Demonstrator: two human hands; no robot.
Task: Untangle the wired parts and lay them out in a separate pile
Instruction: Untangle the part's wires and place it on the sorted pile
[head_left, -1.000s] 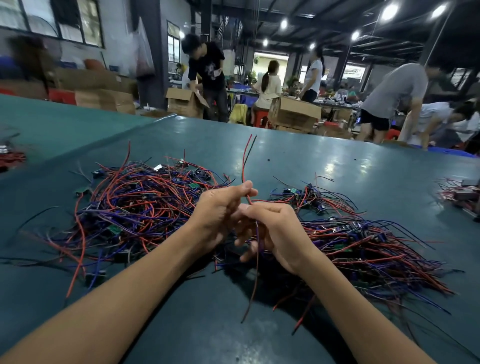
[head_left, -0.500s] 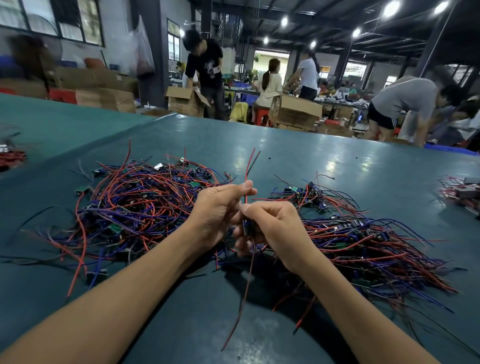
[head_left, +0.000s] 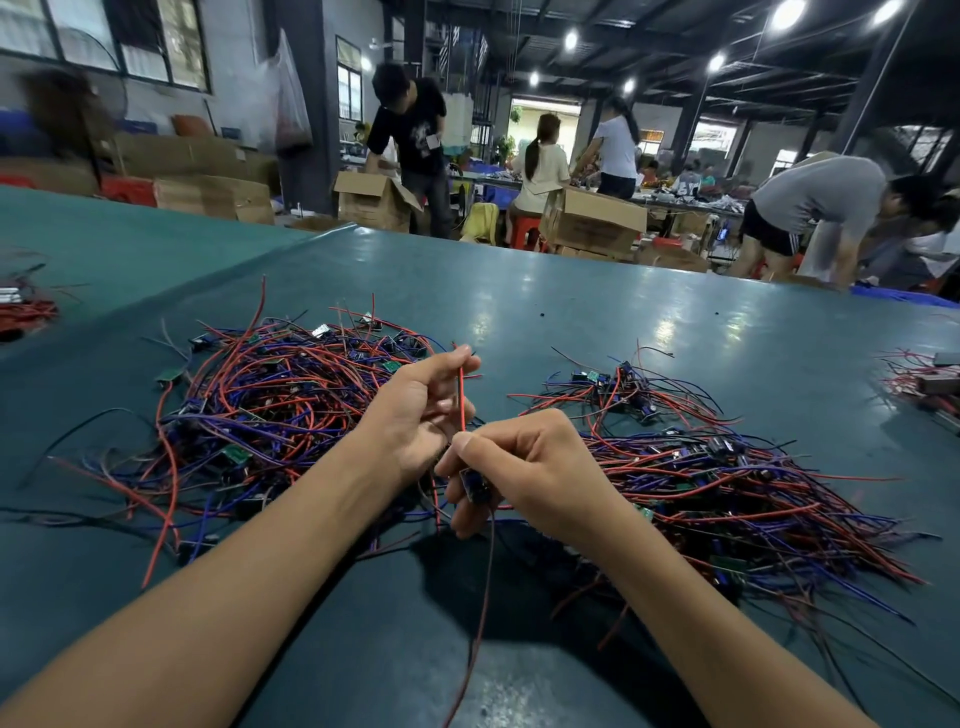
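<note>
Sliding our left hand (head_left: 415, 415), pinching, up the red wire (head_left: 461, 400) to its tip | right hand (head_left: 535, 462) pinches blue part (head_left: 474, 486) | nearly free, we judge

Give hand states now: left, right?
Left hand: closed, pinching the thin red wire.
Right hand: closed, gripping the small blue wired circuit module.

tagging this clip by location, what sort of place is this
Probably an electronics assembly workshop or factory floor: piles of wired parts on a long green table, cardboard boxes behind, and other people working in the background.
</note>
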